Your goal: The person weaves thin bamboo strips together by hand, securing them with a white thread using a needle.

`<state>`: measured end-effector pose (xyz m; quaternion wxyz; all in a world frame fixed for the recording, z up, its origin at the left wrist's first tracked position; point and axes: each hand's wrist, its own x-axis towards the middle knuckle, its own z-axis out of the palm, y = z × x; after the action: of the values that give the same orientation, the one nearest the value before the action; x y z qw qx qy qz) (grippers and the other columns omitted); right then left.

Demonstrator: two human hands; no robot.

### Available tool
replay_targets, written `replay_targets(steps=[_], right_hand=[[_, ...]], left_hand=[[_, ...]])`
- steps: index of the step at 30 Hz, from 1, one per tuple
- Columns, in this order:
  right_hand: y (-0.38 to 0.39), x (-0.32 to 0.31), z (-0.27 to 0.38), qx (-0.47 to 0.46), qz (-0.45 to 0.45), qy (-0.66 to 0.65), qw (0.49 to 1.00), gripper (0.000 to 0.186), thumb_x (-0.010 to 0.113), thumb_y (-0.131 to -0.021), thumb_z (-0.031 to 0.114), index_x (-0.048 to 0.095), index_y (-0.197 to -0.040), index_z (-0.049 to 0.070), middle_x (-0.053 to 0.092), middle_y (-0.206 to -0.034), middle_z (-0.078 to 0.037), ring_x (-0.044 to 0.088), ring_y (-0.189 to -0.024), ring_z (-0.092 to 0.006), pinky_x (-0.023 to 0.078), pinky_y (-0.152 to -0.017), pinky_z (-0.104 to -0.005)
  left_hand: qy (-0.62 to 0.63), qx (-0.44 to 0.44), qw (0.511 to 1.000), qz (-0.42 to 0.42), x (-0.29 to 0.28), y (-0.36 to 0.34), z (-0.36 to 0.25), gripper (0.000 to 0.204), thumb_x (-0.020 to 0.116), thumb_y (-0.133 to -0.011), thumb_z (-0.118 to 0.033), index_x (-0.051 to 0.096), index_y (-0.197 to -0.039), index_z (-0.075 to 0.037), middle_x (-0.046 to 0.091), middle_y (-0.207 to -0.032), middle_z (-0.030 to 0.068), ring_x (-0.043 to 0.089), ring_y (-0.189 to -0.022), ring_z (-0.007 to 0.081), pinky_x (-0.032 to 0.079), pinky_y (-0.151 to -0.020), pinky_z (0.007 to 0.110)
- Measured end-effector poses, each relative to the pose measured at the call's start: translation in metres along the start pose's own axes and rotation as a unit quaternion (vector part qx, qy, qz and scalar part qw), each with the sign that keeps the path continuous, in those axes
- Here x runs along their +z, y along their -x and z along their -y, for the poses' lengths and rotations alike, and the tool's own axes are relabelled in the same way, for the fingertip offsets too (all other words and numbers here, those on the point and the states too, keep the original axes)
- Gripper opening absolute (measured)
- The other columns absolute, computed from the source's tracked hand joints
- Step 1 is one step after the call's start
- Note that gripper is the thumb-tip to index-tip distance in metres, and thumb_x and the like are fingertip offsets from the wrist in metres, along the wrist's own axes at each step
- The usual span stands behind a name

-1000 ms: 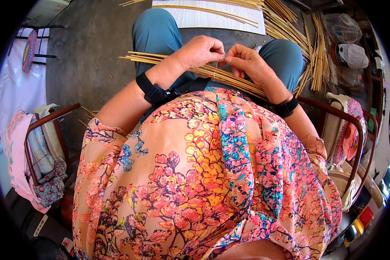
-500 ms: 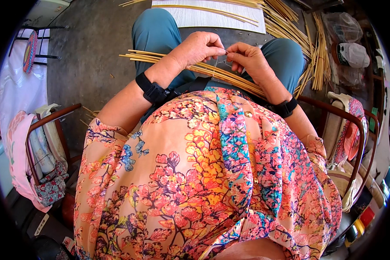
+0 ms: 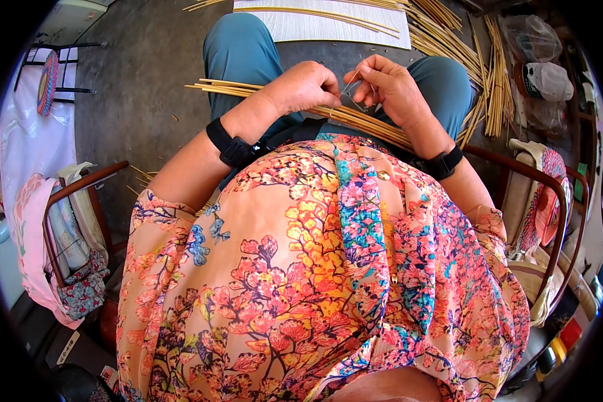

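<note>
A bundle of long thin tan sticks (image 3: 367, 122) lies across my lap over my knees in blue trousers (image 3: 238, 40). My left hand (image 3: 306, 87) is closed on the bundle near its middle, fingers curled down and their tips partly hidden. Just right of it, my right hand (image 3: 392, 87) is raised a little higher, thumb and index finger pinched on a thin pale strand (image 3: 352, 90) that forms a loose loop between the hands. Both wrists carry black straps.
Loose sticks (image 3: 442, 47) lie on the floor at upper right, beside a white mat (image 3: 321, 33). A cloth-draped chair arm (image 3: 80, 184) stands at each side. A stool with a round woven pad (image 3: 49, 84) is at upper left; plastic bags (image 3: 529, 40) are at upper right.
My right hand has risen and moved slightly away from my left, the strand now showing as a loop between them. My left hand has dropped onto the sticks.
</note>
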<state>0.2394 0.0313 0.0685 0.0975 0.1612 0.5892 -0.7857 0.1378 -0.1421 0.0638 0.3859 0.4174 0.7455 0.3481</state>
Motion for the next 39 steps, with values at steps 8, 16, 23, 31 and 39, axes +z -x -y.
replay_targets(steps=[8, 16, 23, 31, 39], right_hand=[[-0.007, 0.0, -0.005, -0.021, 0.025, -0.039, 0.999, 0.016, 0.049, -0.092, 0.02, 0.053, -0.087, 0.005, 0.06, -0.078, -0.005, 0.061, -0.062, -0.0131, 0.047, -0.054, -0.0224], [-0.006, 0.003, -0.007, -0.077, 0.006, -0.053, 0.996, 0.012, 0.052, -0.09, 0.015, 0.054, -0.089, 0.004, 0.059, -0.079, -0.005, 0.062, -0.066, -0.0138, 0.049, -0.058, -0.023], [-0.006, -0.002, -0.01, -0.129, -0.04, 0.058, 0.989, 0.011, 0.056, -0.088, 0.013, 0.059, -0.092, 0.003, 0.059, -0.079, -0.002, 0.057, -0.066, -0.0086, 0.046, -0.057, -0.0203], [0.015, 0.011, 0.005, -0.373, -0.016, 0.357, 0.856, 0.01, 0.065, -0.077, 0.005, 0.063, -0.087, 0.007, 0.052, -0.076, -0.005, 0.057, -0.063, -0.0184, 0.046, -0.057, -0.0271], [0.033, 0.013, 0.013, -0.375, 0.061, 0.4, 0.834, 0.013, 0.067, -0.074, 0.004, 0.064, -0.087, 0.008, 0.053, -0.074, -0.007, 0.057, -0.066, -0.0231, 0.045, -0.057, -0.0297]], left_hand=[[0.003, 0.035, 0.999, -0.007, 0.002, -0.003, -0.005, 0.019, 0.07, -0.069, -0.016, 0.063, -0.076, 0.0, 0.061, -0.066, 0.0099, 0.055, -0.059, 0.0143, 0.044, -0.057, 0.028], [0.042, 0.041, 0.997, -0.043, 0.002, -0.006, -0.002, 0.015, 0.065, -0.074, -0.014, 0.061, -0.08, 0.0, 0.061, -0.074, 0.0068, 0.056, -0.067, 0.0119, 0.046, -0.063, 0.027], [0.134, 0.007, 0.991, 0.002, -0.006, -0.008, 0.006, 0.019, 0.051, -0.084, -0.019, 0.059, -0.088, -0.001, 0.062, -0.08, 0.0061, 0.057, -0.078, 0.0137, 0.045, -0.075, 0.029], [0.167, -0.071, 0.978, 0.101, -0.009, -0.016, 0.001, 0.029, 0.058, -0.082, -0.031, 0.063, -0.074, -0.003, 0.063, -0.074, 0.0036, 0.055, -0.075, 0.0101, 0.043, -0.07, 0.026], [0.125, -0.069, 0.982, 0.126, -0.008, -0.014, 0.001, 0.015, 0.061, -0.078, -0.017, 0.061, -0.076, -0.002, 0.058, -0.071, 0.0003, 0.049, -0.064, 0.0068, 0.041, -0.057, 0.024]])
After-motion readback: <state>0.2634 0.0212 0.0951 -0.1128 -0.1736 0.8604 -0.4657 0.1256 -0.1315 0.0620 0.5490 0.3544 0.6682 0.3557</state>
